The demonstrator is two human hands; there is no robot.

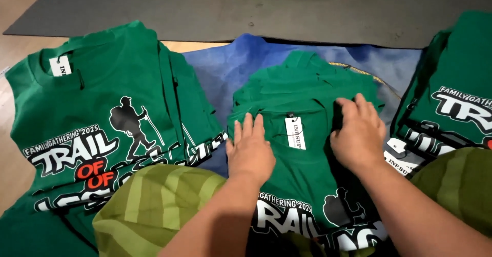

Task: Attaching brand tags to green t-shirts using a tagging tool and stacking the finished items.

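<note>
Both hands flat on the middle green t-shirt, floor full of shirt stacks

Left to right: a stack of green t-shirts [97, 129], then the left hand [249, 152] and right hand [359, 134] palm-down, fingers loosely spread, either side of the white hang tag [295, 132] on the middle t-shirt [302, 175] over a blue cloth [230, 67]. Soft, light, floppy cotton, I'd guess; better grabbed at shoulders or hem.

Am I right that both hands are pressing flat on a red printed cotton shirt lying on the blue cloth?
Not quite: the head view shows the left hand and right hand flat on a green printed cotton shirt, not red, on the blue cloth.
</note>
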